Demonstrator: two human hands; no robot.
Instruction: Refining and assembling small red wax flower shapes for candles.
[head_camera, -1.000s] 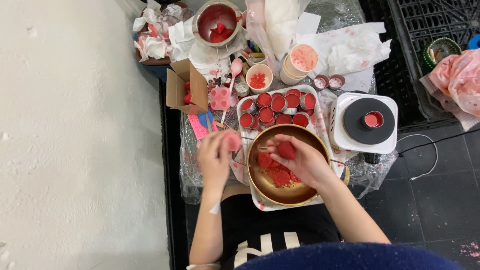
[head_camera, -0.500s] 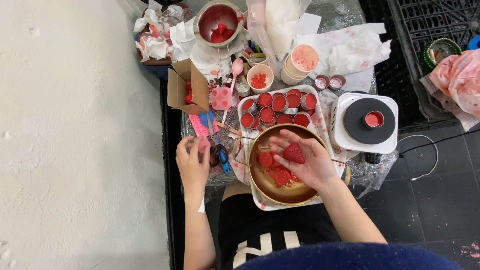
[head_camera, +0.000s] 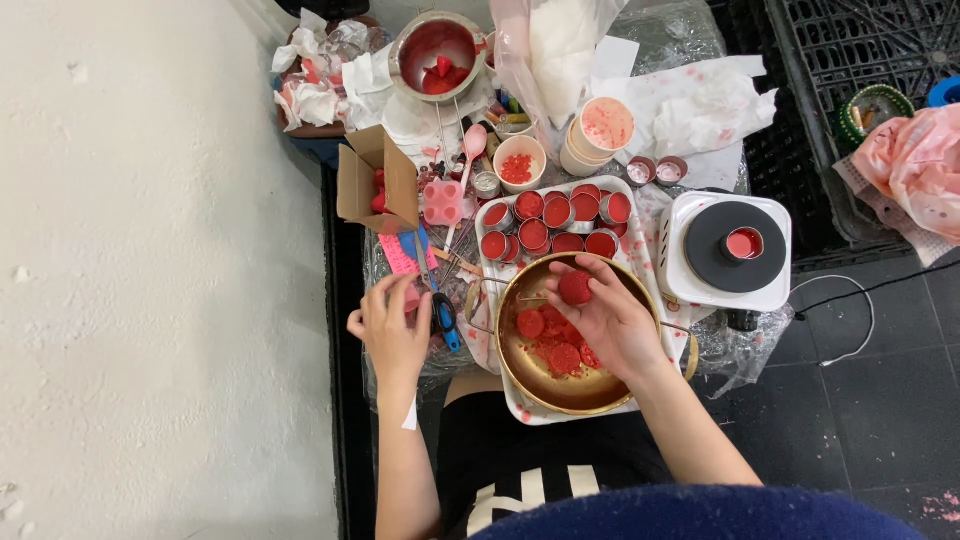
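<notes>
A round red wax disc (head_camera: 575, 287) is gripped by the right hand (head_camera: 605, 320) above the brass bowl (head_camera: 600, 390), so crumbs land inside; a small pink piece (head_camera: 412, 297) is pinched by the left hand (head_camera: 392, 330).

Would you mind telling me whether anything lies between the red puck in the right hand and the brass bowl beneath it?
Nothing visible does: the right hand holds the red puck directly over the brass bowl.

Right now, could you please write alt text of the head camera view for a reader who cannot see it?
Seen from above, a person's right hand holds a round red wax disc over a brass bowl containing more red discs, while the left hand rests beside blue-handled scissors. Behind the bowl, a white tray carries small tins of red wax; a white hot plate stands to the right.
</notes>
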